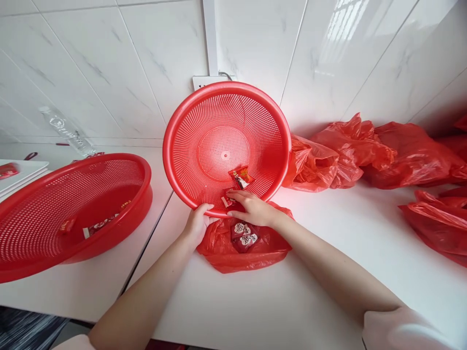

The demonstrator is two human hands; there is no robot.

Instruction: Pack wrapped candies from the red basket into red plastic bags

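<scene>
A round red plastic basket (226, 141) is tipped toward me, its inside facing me. My left hand (197, 226) grips its lower rim, thumb over the edge. Reaching over that rim from the right, my right hand (251, 208) has its fingers and thumb around a small red wrapped snack packet (226, 198). Just above the fingers, another snack packet (241, 177) lies on the basket wall. Directly below the rim, a red plastic bag (219, 255) lies open on the white table, with dark red packets (245, 236) bearing white lettering inside.
At left stands a second red basket (144, 194) holding a few packets. Behind it is a clear plastic bottle (69, 131). Several filled red bags (412, 150) line the tiled wall at right, and another red bag (438, 223) sits nearer. A socket strip (199, 82) is behind the tipped basket.
</scene>
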